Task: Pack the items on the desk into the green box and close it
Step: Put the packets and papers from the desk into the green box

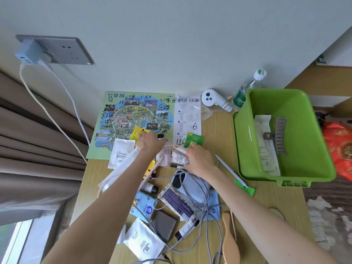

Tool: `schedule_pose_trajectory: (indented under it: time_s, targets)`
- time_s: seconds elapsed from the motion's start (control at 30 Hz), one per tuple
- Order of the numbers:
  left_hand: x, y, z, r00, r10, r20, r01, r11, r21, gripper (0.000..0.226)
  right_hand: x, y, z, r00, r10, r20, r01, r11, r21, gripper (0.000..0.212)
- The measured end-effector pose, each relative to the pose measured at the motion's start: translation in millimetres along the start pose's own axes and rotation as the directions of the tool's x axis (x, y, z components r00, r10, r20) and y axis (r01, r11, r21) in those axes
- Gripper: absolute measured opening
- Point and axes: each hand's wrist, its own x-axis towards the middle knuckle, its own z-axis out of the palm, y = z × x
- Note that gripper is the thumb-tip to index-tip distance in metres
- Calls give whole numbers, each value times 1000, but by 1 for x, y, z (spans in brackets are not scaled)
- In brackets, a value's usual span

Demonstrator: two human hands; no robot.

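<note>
The open green box (247, 141) stands at the desk's right, holding a white packet (263, 141) and a grey hair claw (280, 136). My left hand (150, 142) reaches over a yellow packet (136, 133) and a black cap (161, 136) above a pink tube (167, 153); its fingers are hidden behind the hand. My right hand (200, 159) grips a white tube (179, 159), fingertips at a green sachet (194, 139). Loose items lie nearer me: white sachets (122, 151), a purple-labelled tube (177, 203), a dark compact (164, 224), a wooden brush (229, 242) and cords.
A printed map (122, 111) lies against the wall. A white device (211, 99) and a water bottle (245, 90) stand behind the box. A pen (228, 168) lies left of the box, a red bag (341, 147) to its right. Curtains hang at the left.
</note>
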Motion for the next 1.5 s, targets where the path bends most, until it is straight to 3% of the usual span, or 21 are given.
schedule_pose_trajectory:
  time_s: [0.17, 0.3, 0.43, 0.6, 0.67, 0.77, 0.87, 0.97, 1.0, 1.07, 1.1, 1.17, 1.23, 1.27, 1.5]
  targets:
    - [-4, 2, -3, 995, 63, -82, -69, 995, -73, 41, -3, 8, -10, 997, 58, -50, -52, 993, 102, 28]
    - [-7, -4, -16, 973, 105, -204, -173, 918, -357, 37, -3, 13, -19, 990, 137, -32, -119, 938, 326, 28]
    - [-14, -16, -35, 942, 93, -322, -283, 733, -619, 23, 1, 3, -18, 972, 229, -61, -176, 871, 459, 23]
    - [-21, -45, -60, 978, 11, -210, -201, 355, -913, 15, 14, -27, -12, 959, 274, -68, -179, 775, 606, 11]
    - [-21, -64, -66, 985, 37, -167, -170, 324, -931, 14, 20, -42, -10, 955, 281, -96, -167, 774, 610, 14]
    - [-18, -89, -65, 993, 36, -109, -114, 411, -905, 12, 29, -59, -5, 945, 298, -134, -185, 825, 535, 24]
    - [-14, -114, -51, 998, 11, -69, -61, 616, -786, 20, 40, -73, 2, 948, 274, -164, -182, 885, 428, 30]
    - [-14, -134, -34, 997, 33, -76, -64, 891, -450, 42, 47, -82, 5, 969, 182, -164, -114, 928, 356, 7]
    - [-15, -138, -30, 997, 43, -72, -64, 942, -331, 50, 48, -84, 5, 969, 179, -168, -115, 935, 336, 19]
    - [-16, -140, -23, 996, 69, -50, -77, 981, -180, 61, 52, -85, 4, 971, 180, -159, -124, 943, 310, 34]
    - [-17, -138, -20, 996, 83, -35, -86, 988, -127, 65, 52, -87, 4, 972, 174, -159, -118, 942, 313, 32]
    - [-20, -135, -14, 994, 105, -27, -106, 993, -52, 73, 53, -84, 4, 974, 176, -142, -131, 950, 285, 6]
    - [-23, -133, -10, 991, 123, -53, -124, 992, -25, 75, 51, -81, 4, 972, 179, -150, -143, 964, 224, 30]
    - [-24, -132, -9, 990, 123, -65, -125, 992, -16, 75, 49, -79, 3, 973, 183, -138, -153, 967, 206, 31]
    - [-18, -127, -8, 994, 107, -3, -107, 994, -27, 62, 39, -76, 6, 986, 165, -11, -163, 983, 79, 3]
